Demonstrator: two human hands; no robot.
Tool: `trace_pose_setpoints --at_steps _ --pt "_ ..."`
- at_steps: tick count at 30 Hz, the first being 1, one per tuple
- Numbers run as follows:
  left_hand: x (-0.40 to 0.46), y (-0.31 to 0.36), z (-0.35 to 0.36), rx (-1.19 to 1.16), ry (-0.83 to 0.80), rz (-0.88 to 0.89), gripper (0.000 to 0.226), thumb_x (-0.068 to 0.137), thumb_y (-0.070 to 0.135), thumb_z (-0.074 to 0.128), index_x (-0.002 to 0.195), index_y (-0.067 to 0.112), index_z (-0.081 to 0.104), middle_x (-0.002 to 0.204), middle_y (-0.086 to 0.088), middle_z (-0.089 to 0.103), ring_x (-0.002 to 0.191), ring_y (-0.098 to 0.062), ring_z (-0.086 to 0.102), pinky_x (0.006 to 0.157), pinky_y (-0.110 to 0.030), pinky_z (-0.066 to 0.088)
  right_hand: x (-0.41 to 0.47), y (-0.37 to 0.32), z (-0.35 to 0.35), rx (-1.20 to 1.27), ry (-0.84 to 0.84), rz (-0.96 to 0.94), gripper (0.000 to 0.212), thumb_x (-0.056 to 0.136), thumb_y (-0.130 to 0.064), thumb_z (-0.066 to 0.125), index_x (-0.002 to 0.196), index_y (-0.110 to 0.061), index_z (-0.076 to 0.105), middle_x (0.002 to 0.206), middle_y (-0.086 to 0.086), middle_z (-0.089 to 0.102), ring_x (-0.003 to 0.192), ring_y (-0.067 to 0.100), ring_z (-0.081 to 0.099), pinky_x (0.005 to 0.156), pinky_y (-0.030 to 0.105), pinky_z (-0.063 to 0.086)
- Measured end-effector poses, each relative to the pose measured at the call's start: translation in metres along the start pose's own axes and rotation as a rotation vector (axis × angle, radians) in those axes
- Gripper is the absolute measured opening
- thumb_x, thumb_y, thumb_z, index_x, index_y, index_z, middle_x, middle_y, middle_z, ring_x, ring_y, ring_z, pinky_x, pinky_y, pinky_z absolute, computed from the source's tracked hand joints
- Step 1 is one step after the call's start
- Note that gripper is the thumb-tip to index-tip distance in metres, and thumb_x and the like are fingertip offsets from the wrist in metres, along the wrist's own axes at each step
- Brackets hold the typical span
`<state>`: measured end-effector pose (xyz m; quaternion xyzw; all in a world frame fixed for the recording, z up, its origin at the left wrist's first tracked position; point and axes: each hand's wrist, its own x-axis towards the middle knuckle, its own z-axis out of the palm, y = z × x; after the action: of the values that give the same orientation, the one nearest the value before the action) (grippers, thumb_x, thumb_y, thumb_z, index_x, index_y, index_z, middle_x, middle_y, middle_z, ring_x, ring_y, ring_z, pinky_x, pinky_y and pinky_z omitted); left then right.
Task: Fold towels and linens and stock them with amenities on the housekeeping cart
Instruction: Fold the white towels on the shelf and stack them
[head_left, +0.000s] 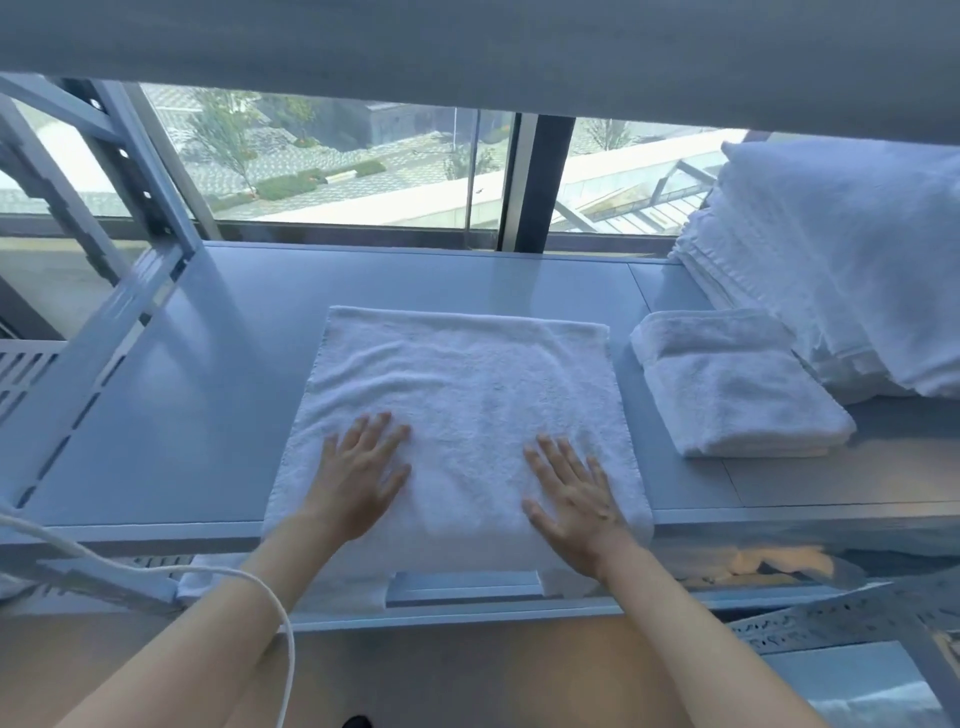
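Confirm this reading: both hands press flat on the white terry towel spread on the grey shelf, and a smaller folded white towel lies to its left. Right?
One detail is wrong. The head view shows the smaller folded white towel lying to the right of the white terry towel, not to its left. The rest holds: the left hand and right hand press flat on that towel, which is spread on the grey shelf.

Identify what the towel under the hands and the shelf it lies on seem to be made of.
Towel: white terry cloth, probably cotton; the nubby looped pile and soft wrinkles show it. Both hands, left hand and right hand, lie flat on it.
Shelf: smooth pale grey sheet, likely painted metal; it has a faint sheen, a thin folded front edge and slotted uprights. Laminate cannot be ruled out.
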<state>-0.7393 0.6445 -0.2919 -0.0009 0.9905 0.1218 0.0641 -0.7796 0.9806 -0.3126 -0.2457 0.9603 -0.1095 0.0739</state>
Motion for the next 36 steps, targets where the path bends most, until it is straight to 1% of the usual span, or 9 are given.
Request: trace_pose_setpoints --at_steps 5,8,11,14,18,28,30,34,36 --pt "-0.032 -0.024 0.017 0.01 0.05 0.016 0.077 0.094 0.068 0.009 0.163 0.035 0.013 0.171 0.005 0.004 0.158 -0.019 -0.001 0.127 -0.045 0.001 -0.039 0.022 -0.005 -0.022 0.004 0.096 0.066 0.102 -0.065 0.026 0.163 -0.043 0.011 0.17 -0.023 -0.007 0.157 0.006 -0.011 0.127 0.043 -0.002" --pt "-0.057 -0.014 0.024 0.014 0.123 -0.029 0.075 0.093 0.062 0.028 0.156 0.025 0.04 0.166 -0.004 0.031 0.154 -0.028 0.026 0.122 -0.052 0.021 -0.033 0.001 -0.017 0.024 0.19 0.178 0.058 0.101 -0.053 0.032 0.149 -0.026 0.049 0.164 -0.006 0.035 0.153 0.021 0.028 0.121 0.05 0.021" --pt "-0.04 0.009 0.012 -0.033 0.265 -0.071 0.058 0.088 0.053 0.041 0.122 0.013 0.067 0.14 -0.015 0.058 0.128 -0.039 0.054 0.103 -0.057 0.042 0.0 -0.035 -0.022 0.076 0.184 0.066 0.059 0.101 -0.047 0.039 0.155 -0.023 0.04 0.167 -0.003 0.028 0.155 0.022 0.022 0.123 0.053 0.018" --pt "-0.005 0.039 0.004 -0.044 0.198 -0.024 0.057 0.098 0.049 0.043 0.142 0.015 0.053 0.158 -0.011 0.039 0.146 -0.035 0.034 0.115 -0.06 0.03 0.037 -0.067 -0.01 0.074 0.06 -0.071 0.065 0.105 -0.047 0.038 0.163 -0.029 0.018 0.173 -0.007 0.007 0.159 0.017 0.0 0.125 0.052 0.002" --pt "0.015 0.027 0.015 0.009 0.054 -0.075 0.069 0.104 0.057 0.03 0.163 0.027 0.015 0.172 0.0 0.003 0.158 -0.024 0.001 0.125 -0.055 0.007 0.066 -0.037 -0.007 0.03 -0.006 0.053 0.066 0.106 -0.05 0.035 0.165 -0.03 0.012 0.173 -0.008 -0.001 0.159 0.016 -0.003 0.127 0.047 0.001" --pt "-0.009 -0.027 0.018 -0.016 0.083 -0.159 0.085 0.087 0.07 0.0 0.164 0.033 0.007 0.172 0.004 -0.005 0.158 -0.018 -0.008 0.127 -0.047 -0.004 0.025 0.052 -0.012 -0.007 0.044 0.224 0.069 0.108 -0.049 0.03 0.165 -0.023 0.003 0.172 -0.003 -0.01 0.158 0.015 -0.011 0.127 0.036 -0.007" --pt "-0.016 -0.026 0.016 -0.013 0.077 -0.141 0.085 0.088 0.07 0.0 0.164 0.033 0.007 0.172 0.005 -0.006 0.158 -0.017 -0.01 0.127 -0.046 -0.006 0.011 0.046 -0.014 -0.002 0.047 0.241 0.069 0.107 -0.048 0.033 0.166 -0.022 0.008 0.173 -0.002 -0.004 0.159 0.016 -0.005 0.129 0.039 -0.001" --pt "-0.043 -0.023 0.027 0.012 0.062 -0.119 0.082 0.09 0.07 0.003 0.164 0.034 0.006 0.172 0.006 -0.006 0.158 -0.017 -0.01 0.127 -0.047 -0.004 -0.013 0.018 -0.019 -0.126 0.199 0.327 0.058 0.094 -0.041 0.039 0.144 -0.015 0.053 0.156 0.004 0.048 0.143 0.02 0.042 0.113 0.049 0.035" --pt "-0.044 -0.014 0.027 0.021 0.053 -0.173 0.078 0.095 0.069 0.009 0.163 0.033 0.007 0.172 0.005 -0.005 0.158 -0.019 -0.009 0.126 -0.051 -0.001 -0.005 0.003 -0.021 -0.085 0.245 0.254 0.053 0.094 -0.039 0.043 0.14 -0.018 0.056 0.155 0.002 0.048 0.143 0.02 0.041 0.112 0.05 0.033"
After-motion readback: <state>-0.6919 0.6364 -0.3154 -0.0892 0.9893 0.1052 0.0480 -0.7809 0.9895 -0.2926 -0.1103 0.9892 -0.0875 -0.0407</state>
